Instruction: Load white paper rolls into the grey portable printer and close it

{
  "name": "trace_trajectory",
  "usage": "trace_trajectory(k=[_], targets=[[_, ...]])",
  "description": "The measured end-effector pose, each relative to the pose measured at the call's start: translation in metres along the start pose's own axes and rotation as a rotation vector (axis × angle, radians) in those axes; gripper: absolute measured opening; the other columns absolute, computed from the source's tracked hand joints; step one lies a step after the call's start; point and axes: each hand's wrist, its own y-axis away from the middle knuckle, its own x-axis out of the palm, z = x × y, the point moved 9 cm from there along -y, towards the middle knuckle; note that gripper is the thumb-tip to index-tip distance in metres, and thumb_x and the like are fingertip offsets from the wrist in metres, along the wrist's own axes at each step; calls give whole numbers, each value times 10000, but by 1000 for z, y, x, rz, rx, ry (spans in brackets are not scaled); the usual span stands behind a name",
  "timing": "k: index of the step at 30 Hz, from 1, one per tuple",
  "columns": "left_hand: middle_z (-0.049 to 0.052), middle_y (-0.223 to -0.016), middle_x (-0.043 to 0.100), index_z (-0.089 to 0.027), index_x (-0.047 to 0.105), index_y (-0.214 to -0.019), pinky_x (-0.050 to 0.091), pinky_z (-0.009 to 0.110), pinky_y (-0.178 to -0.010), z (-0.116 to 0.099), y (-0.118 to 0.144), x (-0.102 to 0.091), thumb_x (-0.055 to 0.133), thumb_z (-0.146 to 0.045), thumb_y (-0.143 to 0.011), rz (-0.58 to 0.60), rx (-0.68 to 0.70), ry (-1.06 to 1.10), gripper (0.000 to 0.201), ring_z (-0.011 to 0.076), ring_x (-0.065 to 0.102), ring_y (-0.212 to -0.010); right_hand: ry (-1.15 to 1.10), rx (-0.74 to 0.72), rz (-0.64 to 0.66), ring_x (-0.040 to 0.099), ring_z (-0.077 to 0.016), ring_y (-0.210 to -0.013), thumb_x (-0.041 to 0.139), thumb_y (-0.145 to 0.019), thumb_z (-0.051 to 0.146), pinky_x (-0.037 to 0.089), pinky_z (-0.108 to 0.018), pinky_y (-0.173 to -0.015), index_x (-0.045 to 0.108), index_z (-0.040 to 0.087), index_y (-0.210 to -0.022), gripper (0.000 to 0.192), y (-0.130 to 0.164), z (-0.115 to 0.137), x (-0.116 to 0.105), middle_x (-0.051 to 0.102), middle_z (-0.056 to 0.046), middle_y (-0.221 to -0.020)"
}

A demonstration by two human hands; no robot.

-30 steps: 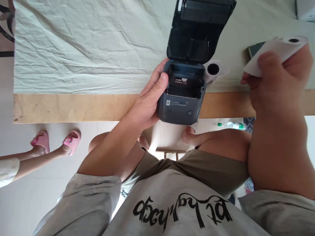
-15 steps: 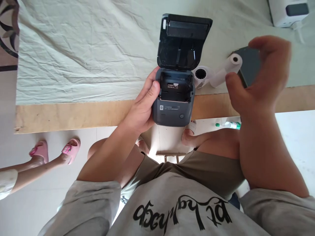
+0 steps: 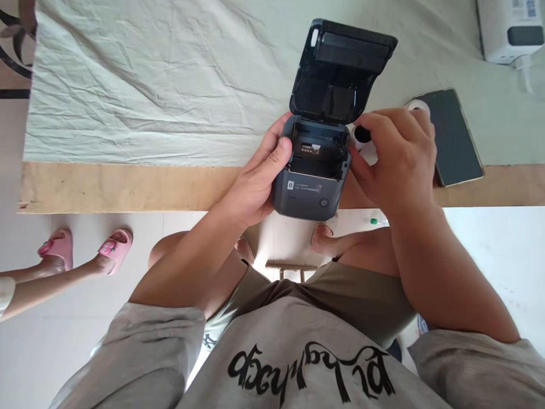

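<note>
My left hand (image 3: 266, 170) grips the left side of a dark grey portable label printer (image 3: 309, 196), its thumb on the rim. The printer's black lid (image 3: 340, 74) stands open, and a small printed sticker shows inside the bare paper bay. My right hand (image 3: 395, 159) is at the printer's right side, thumb and index finger curled around a white paper roll (image 3: 356, 142) with a dark core. Those fingertips also come right up to the printer's edge. A second white roll (image 3: 419, 106) shows only in part behind my right hand.
A dark phone (image 3: 453, 136) lies right of my right hand on the pale green cloth (image 3: 162, 85). A white device (image 3: 511, 34) with a plugged-in cable stands at the far right. The wooden table edge (image 3: 128, 187) runs along the front. Another person's feet in pink slippers (image 3: 114, 250) are at the left.
My right hand has moved left from over the phone to the paper roll beside the printer, its fingers closing in. The left hand keeps hold of the printer. The view has shifted slightly.
</note>
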Motion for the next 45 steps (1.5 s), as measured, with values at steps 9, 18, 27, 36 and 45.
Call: trace_trajectory(k=[9,18,27,36,45], targets=[[-38,-1419,580,-330,468,-1392,449,442,-1191,0,2,-2,484,-494,-952,-14,-14,-2,470,262,446,-1443,-462,3,-234,665,-229,-949,748,-740,369,532,-399,-808,580,338,-1231,520,16,-15,-33,663,-54,-1072],[0,-1446,556,-286,432,-1414,447,442,-1192,-2,0,0,484,-462,-960,-17,6,-10,490,272,453,-1436,-381,-61,-131,652,-188,-918,604,-737,185,554,-364,-786,621,299,-1167,445,26,-1,-13,668,-26,-1037],[6,-1436,566,-298,459,-1376,470,425,-1168,0,-1,-1,502,-483,-945,-6,20,-16,471,274,478,-1415,-407,-80,-159,633,-187,-896,652,-797,340,561,-365,-771,534,346,-1292,510,26,-16,-7,613,-54,-1038],[-12,-1403,578,-336,399,-1444,446,450,-1191,1,4,-1,586,-448,-910,-64,4,-2,576,277,452,-1437,-505,-194,-283,666,-182,-1018,557,-883,276,562,-354,-843,524,355,-1187,315,13,33,-45,650,-3,-1114],[-12,-1404,561,-344,367,-1450,440,459,-1185,3,2,-1,579,-451,-909,-15,21,-42,590,299,410,-1462,-292,-166,-175,689,-193,-1065,587,-802,118,552,-353,-875,609,233,-922,168,-2,42,-24,712,-7,-1130]])
